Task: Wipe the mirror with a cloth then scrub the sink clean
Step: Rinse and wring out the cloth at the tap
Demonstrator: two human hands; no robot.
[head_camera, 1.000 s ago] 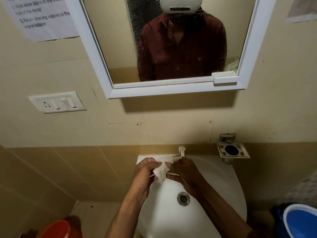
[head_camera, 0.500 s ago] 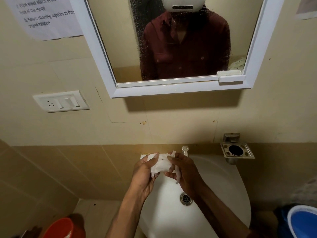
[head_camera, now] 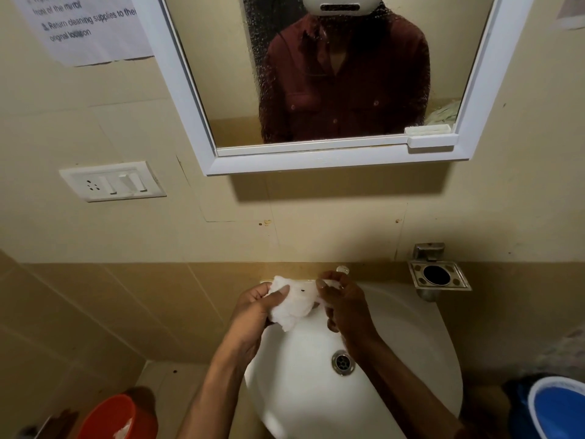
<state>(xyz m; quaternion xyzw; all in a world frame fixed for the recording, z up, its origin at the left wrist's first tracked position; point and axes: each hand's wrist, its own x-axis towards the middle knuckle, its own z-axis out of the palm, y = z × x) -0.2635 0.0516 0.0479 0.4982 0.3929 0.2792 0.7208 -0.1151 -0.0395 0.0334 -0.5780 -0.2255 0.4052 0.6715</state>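
A crumpled white cloth [head_camera: 294, 301] is stretched between both hands above the back of the white sink [head_camera: 411, 350]. My left hand [head_camera: 253, 312] pinches its left side and my right hand [head_camera: 343, 304] grips its right end. The white-framed mirror [head_camera: 221, 74] hangs on the wall above, its glass speckled with water spots and reflecting a person in a dark red shirt. The sink's metal drain [head_camera: 341, 362] shows between my forearms. A tap knob [head_camera: 342, 269] peeks out just behind my right hand.
A steel soap holder [head_camera: 438, 275] is fixed to the wall right of the sink. A switch plate [head_camera: 110, 182] and a paper notice [head_camera: 85, 26] are on the wall at left. An orange bucket [head_camera: 117, 416] stands on the floor at lower left, a blue bucket [head_camera: 557, 410] at lower right.
Both hands have risen toward the back rim of the sink and pulled the cloth wider open between them. The view has tilted slightly downward and to the right.
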